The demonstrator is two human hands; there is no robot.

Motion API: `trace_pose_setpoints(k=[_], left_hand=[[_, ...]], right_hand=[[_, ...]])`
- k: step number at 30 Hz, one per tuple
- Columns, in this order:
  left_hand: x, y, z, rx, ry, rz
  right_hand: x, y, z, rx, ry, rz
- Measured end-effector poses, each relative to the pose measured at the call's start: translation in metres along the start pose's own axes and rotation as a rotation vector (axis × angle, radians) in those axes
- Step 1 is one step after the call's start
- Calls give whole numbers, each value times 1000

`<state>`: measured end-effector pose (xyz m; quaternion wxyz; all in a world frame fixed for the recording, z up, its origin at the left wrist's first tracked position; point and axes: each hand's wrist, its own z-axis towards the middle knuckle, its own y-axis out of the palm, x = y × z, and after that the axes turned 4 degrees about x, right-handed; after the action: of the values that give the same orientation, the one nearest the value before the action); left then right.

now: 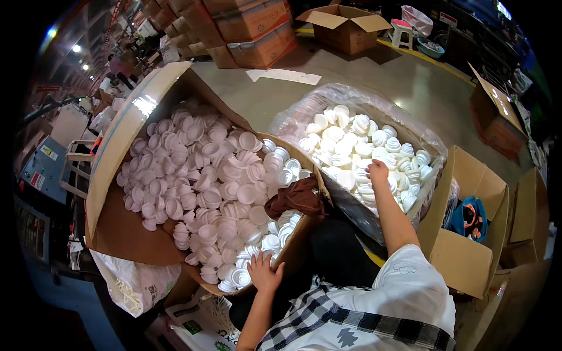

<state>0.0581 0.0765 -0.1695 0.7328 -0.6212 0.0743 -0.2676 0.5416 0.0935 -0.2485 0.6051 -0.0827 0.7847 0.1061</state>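
Spread apart on the left hand, with the thumb out to the right and the tips reaching over the near rim of a big open carton; cannot tell whether pressing on or just above the white cups heaped inside. Pointing every way across the heap, some mouth up, some tipped on edge, but nested into short curved stacks along the right and near sides. Long axis of the carton running from upper left to lower right, with a tall flap raised at the far left. Left forearm coming up from the lower edge, leaning a little right, back of the hand uppermost. Along the carton's right rim, a crumpled brown cloth. Farther right, a box with a clear plastic liner, likewise slanting from upper left to lower right and full of white stepped pieces lying at mixed angles. Right arm stretched up and leaning left, with the right hand over the middle of those pieces, fingers bent and close together; cannot tell whether pinching one. At far right, an open carton with flaps, holding a blue bundle.
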Motion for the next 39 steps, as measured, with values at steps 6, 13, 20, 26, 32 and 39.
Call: trace_pose_setpoints(k=[6,13,20,26,32,39], left_hand=[[-5,4,-1,5,38,-9],[0,6,6,16,66,-9],[1,8,12,77,101,31],[-6,10,19,54,107,54],[-7,7,20,47,72,15],[-16,9,10,78,11,-3]], right_hand=[[-24,-85,-50,167,-692,-952],[8,-76,-71,-231,-738,-1448],[28,-30,-27,-165,-807,-1437],[-1,31,14,-192,-634,-1585],[32,42,109,-167,-633,-1631],[12,71,8,-252,-217,-1427]])
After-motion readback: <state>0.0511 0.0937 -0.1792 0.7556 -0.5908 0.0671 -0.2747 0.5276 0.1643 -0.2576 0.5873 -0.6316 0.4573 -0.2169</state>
